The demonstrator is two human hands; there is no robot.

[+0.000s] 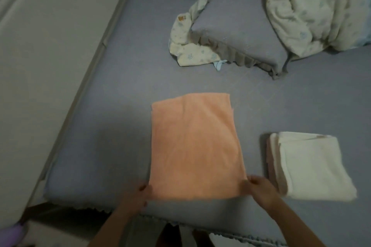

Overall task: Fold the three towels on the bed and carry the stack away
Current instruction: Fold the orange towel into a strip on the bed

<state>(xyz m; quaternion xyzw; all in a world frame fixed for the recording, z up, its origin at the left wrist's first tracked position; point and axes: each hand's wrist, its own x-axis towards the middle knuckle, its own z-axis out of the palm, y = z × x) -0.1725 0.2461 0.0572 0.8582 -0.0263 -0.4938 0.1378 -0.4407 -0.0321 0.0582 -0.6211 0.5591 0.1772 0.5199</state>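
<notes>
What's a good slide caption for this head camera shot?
Both hands pinch the orange towel's near corners beside a folded stack.

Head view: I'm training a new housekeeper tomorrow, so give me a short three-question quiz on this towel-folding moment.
1. True or false: the orange towel lies on top of the cream towel.
2. Which part of the orange towel do the left hand and right hand grip? A) far corners B) near corners C) its middle
3. Fill in: under the folded cream towel, the edge of a ___ towel shows.

Key: 1 false, they lie apart on the bed; 2 B; 3 pinkish.
</notes>
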